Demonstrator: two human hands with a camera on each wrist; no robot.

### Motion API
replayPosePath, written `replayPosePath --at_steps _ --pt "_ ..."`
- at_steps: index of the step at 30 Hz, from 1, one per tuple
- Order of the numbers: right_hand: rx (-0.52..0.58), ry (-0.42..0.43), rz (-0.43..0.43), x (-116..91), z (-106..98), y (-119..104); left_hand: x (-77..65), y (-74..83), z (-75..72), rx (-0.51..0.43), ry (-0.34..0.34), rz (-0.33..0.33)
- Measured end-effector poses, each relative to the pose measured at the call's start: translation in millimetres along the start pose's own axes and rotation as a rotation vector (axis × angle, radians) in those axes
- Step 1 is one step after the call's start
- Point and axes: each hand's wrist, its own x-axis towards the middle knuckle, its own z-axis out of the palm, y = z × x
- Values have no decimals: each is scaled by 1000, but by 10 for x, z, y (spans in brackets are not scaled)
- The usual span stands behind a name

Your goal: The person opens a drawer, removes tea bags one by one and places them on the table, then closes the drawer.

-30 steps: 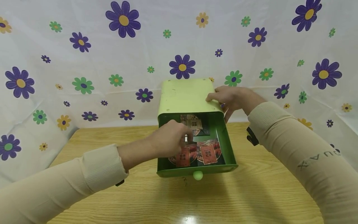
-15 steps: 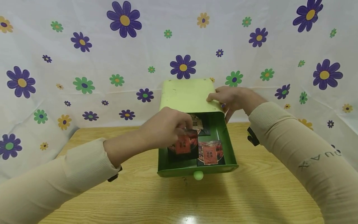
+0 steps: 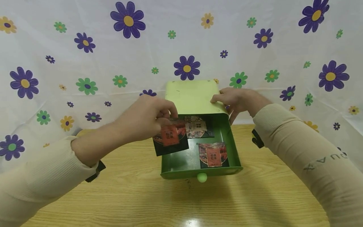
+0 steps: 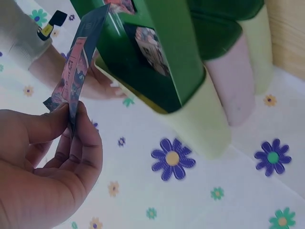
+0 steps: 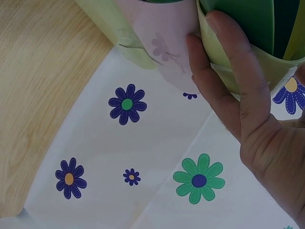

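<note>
My left hand (image 3: 141, 118) pinches a tea packet (image 3: 171, 138) by its upper edge; the packet is black with a red label. It hangs tilted over the left wall of the pulled-out green drawer (image 3: 181, 162). In the left wrist view the thumb and fingers grip a lower corner of that packet (image 4: 74, 71). Another red-labelled tea packet (image 3: 213, 156) lies at the drawer's front right. Farther back lies a packet with a beige label (image 3: 198, 126), partly under the casing. My right hand (image 3: 235, 99) rests on the pale green drawer cabinet (image 3: 193, 96), thumb on top, extended fingers along its right side.
A round light green knob (image 3: 202, 177) sticks out from the drawer front. Below the top tier, the wrist views show a pink tier (image 4: 233, 90) and another pale green one (image 4: 261, 52). The cabinet stands on a wooden table (image 3: 136, 195) before a flower-patterned cloth (image 3: 136, 56).
My left hand has lifted the red-labelled packet out of the drawer's front left and carried it up and leftward. The right hand has stayed on the cabinet.
</note>
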Motion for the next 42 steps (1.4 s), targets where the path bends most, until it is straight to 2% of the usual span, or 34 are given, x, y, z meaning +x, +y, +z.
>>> replayPosePath --at_steps 9,17,27,31,34,38,42 --pt "-9 -7 -5 -2 1 -6 -195 -276 -179 46 -9 -58" --pt "-8 -12 -6 -4 5 6 -280 -674 -164 62 -34 -99" --pt "-22 -12 -10 8 2 3 -419 -1270 75 39 -155 -193" --pt "-23 -12 -11 7 1 1 -480 -1515 221 51 -208 -166" --pt "-26 -10 -10 6 -1 5 -514 -1662 330 82 -255 -119" --pt "-27 -4 -9 4 2 6 -543 -1781 436 119 -289 -93" --pt "-27 -1 -8 4 3 8 -558 -1871 511 135 -302 -111"
